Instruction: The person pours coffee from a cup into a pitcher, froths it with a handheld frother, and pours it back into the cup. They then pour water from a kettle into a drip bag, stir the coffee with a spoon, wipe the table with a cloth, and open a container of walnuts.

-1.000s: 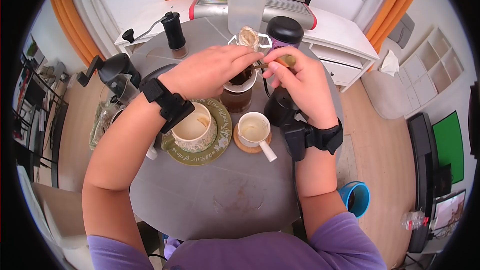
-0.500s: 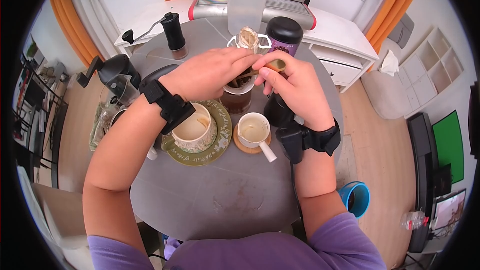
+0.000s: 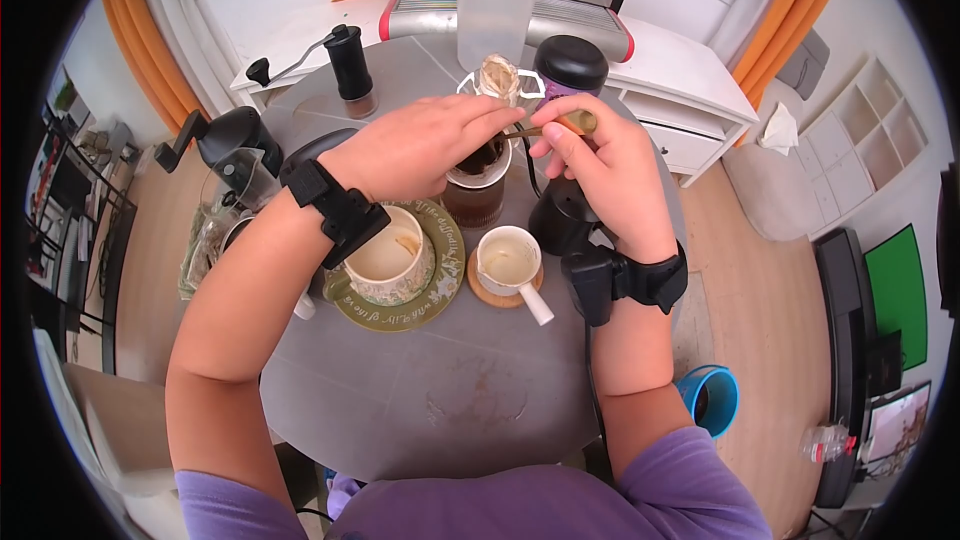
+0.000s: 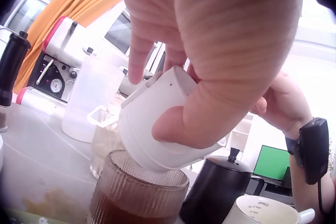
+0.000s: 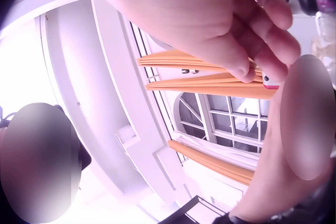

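In the head view my left hand [image 3: 425, 140] grips a white cup-shaped vessel [image 4: 149, 124]. The left wrist view has it tilted over the rim of a ribbed glass [image 4: 134, 200] of brown liquid, thumb on its side. Dark, wet-looking grounds [image 3: 482, 158] show inside the vessel. My right hand [image 3: 612, 170] pinches a golden-brown spoon [image 3: 580, 122] near its bowl, the thin stem reaching left into the grounds. The spoon is hidden in the right wrist view, where that hand's fingers [image 5: 262, 29] are curled.
Nearer me stand a patterned cup [image 3: 385, 265] on a green plate [image 3: 440, 290] and a small white handled pot [image 3: 508, 260] on a wooden coaster. A black lidded pot [image 4: 220, 187] is right of the glass. Behind are a clear pitcher [image 3: 497, 15], a black-lidded jar [image 3: 570, 62] and a hand grinder [image 3: 348, 65].
My right hand and the spoon swing left half a second ago, then back right, with the spoon turning in the fingers. My left hand stays at the vessel.
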{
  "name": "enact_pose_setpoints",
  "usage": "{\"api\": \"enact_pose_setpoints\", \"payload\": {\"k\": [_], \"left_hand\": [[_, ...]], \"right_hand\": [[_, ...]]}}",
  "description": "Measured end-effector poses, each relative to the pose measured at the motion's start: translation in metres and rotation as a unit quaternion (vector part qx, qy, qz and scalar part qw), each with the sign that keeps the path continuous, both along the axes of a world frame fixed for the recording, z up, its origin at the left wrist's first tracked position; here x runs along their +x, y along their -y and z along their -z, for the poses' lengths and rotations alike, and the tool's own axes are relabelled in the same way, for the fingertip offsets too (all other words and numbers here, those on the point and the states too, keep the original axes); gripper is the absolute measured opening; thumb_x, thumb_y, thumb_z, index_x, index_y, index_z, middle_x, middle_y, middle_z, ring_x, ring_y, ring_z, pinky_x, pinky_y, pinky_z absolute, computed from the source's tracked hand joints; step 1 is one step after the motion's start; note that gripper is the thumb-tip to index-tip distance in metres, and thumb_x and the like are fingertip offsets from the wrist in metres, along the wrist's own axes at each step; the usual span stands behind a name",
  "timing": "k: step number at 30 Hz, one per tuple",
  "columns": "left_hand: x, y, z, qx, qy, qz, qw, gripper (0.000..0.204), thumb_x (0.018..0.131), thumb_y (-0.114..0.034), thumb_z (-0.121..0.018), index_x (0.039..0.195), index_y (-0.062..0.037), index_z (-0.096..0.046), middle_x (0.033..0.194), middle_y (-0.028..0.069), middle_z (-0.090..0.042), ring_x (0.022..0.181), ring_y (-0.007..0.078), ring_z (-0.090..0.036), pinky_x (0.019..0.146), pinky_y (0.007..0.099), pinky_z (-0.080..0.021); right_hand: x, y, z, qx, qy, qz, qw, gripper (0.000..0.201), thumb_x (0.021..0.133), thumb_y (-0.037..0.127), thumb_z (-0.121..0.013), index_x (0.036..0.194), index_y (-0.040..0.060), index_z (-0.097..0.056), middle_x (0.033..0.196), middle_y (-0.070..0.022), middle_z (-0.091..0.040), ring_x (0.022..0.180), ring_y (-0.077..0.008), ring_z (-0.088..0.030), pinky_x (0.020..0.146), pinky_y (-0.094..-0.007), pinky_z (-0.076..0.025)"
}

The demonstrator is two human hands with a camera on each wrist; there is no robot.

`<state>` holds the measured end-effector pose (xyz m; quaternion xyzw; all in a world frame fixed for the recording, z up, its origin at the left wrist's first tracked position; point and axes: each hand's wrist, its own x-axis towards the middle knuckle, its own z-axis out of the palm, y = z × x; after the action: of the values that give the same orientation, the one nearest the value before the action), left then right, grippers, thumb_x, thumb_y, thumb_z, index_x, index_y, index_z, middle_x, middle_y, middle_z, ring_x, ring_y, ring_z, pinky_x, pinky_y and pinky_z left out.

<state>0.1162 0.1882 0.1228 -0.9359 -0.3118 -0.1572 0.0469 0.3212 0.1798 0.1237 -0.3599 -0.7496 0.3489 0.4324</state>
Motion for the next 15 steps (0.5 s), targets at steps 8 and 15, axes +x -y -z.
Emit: {"api": "enact_pose_setpoints", "payload": {"k": [8,15], "left_hand": [[0.0007,0.0013,0.0005,0.024,0.025,0.0,0.999,0.072,0.056,0.011,-0.059,0.123,-0.0014,-0.038,0.117,0.0129,-0.049,0.109,0.0289,-0.047,0.089,0.0357,-0.041],[-0.0009,0.0021,0.0003,-0.025,0.036,-0.031,0.999,0.08,0.052,0.01,-0.059,0.127,-0.006,-0.034,0.116,0.0139,-0.046,0.108,0.0323,-0.046,0.091,0.0361,-0.041]], "right_hand": [[-0.0069,-0.0023,0.0057,-0.025,-0.021,-0.062,0.998,0.01,0.084,0.007,-0.052,0.093,0.0017,-0.055,0.072,-0.0067,-0.062,0.059,-0.0102,-0.057,0.056,-0.023,-0.046],[-0.003,0.0003,0.0009,0.001,-0.003,-0.001,1.0,0.011,0.084,0.008,-0.052,0.094,0.0018,-0.054,0.072,-0.0065,-0.062,0.059,-0.0107,-0.058,0.056,-0.0229,-0.046]]}}
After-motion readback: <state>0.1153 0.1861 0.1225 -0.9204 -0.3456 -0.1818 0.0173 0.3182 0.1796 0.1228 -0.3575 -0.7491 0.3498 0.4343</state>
